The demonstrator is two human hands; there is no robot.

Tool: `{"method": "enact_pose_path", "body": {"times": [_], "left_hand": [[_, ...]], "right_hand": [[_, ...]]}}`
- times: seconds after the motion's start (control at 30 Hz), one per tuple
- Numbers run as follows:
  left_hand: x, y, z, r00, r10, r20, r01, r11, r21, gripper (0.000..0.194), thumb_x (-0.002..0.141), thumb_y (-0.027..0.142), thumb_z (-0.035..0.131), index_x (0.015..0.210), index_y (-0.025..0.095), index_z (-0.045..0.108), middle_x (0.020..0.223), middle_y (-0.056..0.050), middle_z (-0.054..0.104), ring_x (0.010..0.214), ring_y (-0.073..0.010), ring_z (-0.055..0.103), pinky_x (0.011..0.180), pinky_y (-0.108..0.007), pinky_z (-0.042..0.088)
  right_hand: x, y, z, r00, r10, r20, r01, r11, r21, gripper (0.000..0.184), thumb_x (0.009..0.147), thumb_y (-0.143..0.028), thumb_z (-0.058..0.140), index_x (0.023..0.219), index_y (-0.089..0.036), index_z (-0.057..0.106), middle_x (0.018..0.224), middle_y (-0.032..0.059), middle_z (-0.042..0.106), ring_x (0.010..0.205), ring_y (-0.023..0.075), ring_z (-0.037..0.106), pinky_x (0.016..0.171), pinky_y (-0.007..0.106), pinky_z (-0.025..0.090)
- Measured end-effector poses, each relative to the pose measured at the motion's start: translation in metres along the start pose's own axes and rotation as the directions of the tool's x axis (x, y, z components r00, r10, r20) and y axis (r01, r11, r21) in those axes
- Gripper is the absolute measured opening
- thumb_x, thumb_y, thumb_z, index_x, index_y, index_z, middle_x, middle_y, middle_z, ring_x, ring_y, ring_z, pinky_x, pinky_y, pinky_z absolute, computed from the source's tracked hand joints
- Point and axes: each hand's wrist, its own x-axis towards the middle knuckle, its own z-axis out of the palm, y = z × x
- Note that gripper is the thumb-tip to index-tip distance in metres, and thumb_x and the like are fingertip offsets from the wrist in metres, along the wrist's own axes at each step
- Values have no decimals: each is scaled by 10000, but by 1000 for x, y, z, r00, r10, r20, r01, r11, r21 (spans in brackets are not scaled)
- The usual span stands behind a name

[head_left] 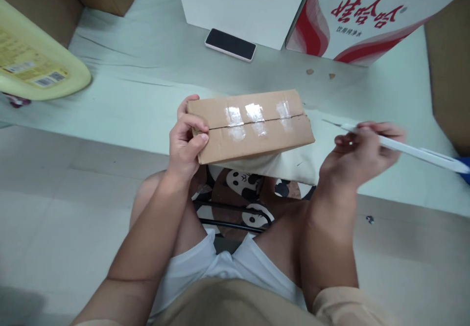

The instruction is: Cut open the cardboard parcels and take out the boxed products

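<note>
A small brown cardboard box [253,125] with clear tape along its top seam lies at the near edge of a pale green table [139,91]. My left hand [187,137] is closed round the box's left end, thumb on top. My right hand [362,152], blurred by motion, is closed on a long white utility knife [407,149] to the right of the box, blade tip pointing left toward it and not touching it.
A black phone [230,44] lies beyond the box. Behind it stand a white carton [242,3] and a red-and-white printed carton [367,17]. A yellow jug [33,57] lies at far left. Brown cartons stand at the back left and right edge.
</note>
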Motion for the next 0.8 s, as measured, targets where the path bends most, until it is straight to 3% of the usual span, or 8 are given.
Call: {"method": "enact_pose_path", "body": {"times": [0.1,0.23,0.37,0.43,0.5,0.6,0.7,0.8], "left_hand": [[0,-1,1,1000,-13,-10,12,1000,-15,491,640,587,894,702,245,546,1374,-34,604,1491,-412,401,1220,-641,360],[-2,-2,1,1000,-2,-22,1,1000,-24,487,648,568,894,710,241,539,1353,-47,602,1465,-398,436,1217,-616,375],[-4,-2,-2,999,-5,-32,5,1000,2,467,657,579,884,727,243,567,1365,-42,604,1483,-392,415,1211,-585,377],[-5,0,-4,1000,-13,-24,13,1000,-3,434,667,591,863,741,247,609,1390,-33,597,1485,-396,412,1209,-573,380],[-6,3,-6,1000,-28,4,29,999,-32,409,705,644,799,785,264,668,1422,-24,587,1488,-400,411,1207,-572,392],[-10,7,-3,1000,-21,20,23,998,-64,457,740,735,690,943,329,743,1466,-5,580,1532,-392,363,1238,-557,387],[-14,8,3,999,-29,-42,26,998,-63,550,742,702,694,1224,437,684,1553,50,517,1526,-348,386,1261,-505,387],[-13,7,7,995,-29,-98,22,997,-68,686,705,612,773,1341,459,566,1553,44,505,1487,-310,446,1262,-482,390]], "right_hand": [[1,30,-19,989,-36,143,88,921,-380,41,762,-265,587,788,-234,588,810,3,635,717,158,620,711,346,567],[-4,57,-33,865,36,500,306,752,-583,219,766,-276,573,938,-197,684,1132,145,724,1136,277,663,1082,510,529],[-6,67,-33,801,247,546,241,701,-671,416,747,-178,532,1128,-174,698,1420,193,642,1364,296,581,1221,528,423],[-7,64,-29,815,290,501,153,727,-670,418,762,-184,538,1145,-171,705,1454,191,627,1396,297,563,1237,533,401],[-10,54,-25,845,302,441,10,816,-577,353,816,-268,571,1124,-168,711,1356,180,686,1314,293,622,1184,535,454],[-19,31,-14,850,289,441,-203,951,-231,383,917,-487,573,1090,-185,733,1181,123,755,1161,258,697,1043,484,548],[-30,6,-1,873,187,450,-260,960,104,402,936,-568,577,1008,-227,775,1081,62,777,1091,221,717,983,420,563],[-33,-11,8,909,144,391,-269,920,286,445,956,-586,544,720,-259,734,777,17,721,934,196,726,997,410,560]]}}
